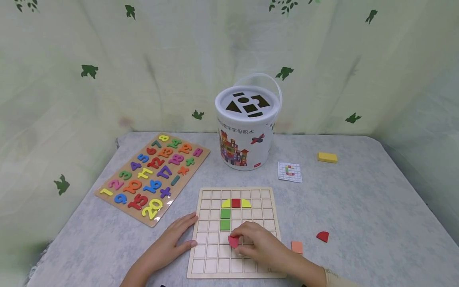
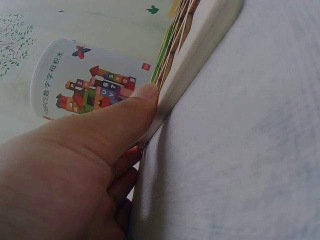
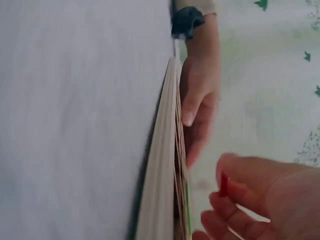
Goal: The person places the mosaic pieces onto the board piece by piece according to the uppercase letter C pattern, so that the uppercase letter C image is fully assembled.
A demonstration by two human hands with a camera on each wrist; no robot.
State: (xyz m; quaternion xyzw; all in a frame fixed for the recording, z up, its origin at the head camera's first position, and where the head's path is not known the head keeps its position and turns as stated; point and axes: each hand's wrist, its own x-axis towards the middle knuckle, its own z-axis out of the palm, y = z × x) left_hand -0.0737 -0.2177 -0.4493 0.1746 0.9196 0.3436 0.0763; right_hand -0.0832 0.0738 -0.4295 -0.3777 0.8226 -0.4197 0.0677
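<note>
A wooden grid board (image 1: 211, 239) lies on the table, with a red square (image 1: 235, 203) between two yellow quarter-circle tiles (image 1: 246, 203) and two green squares (image 1: 225, 213) below the left one. My right hand (image 1: 263, 245) pinches a red tile (image 1: 233, 241) over the board, below the green squares. In the right wrist view that red tile (image 3: 223, 185) shows edge-on between thumb and fingers. My left hand (image 1: 168, 243) touches the board's left edge with its fingertips and thumb. The left wrist view shows the left thumb (image 2: 127, 117) against the board's side.
An orange square (image 1: 297, 247) and a red quarter-circle (image 1: 323, 236) lie right of the board. Behind it are a pattern card (image 1: 294, 178), a yellow block (image 1: 327, 157) and a white bucket (image 1: 245, 139). A number puzzle board (image 1: 143, 217) lies at left.
</note>
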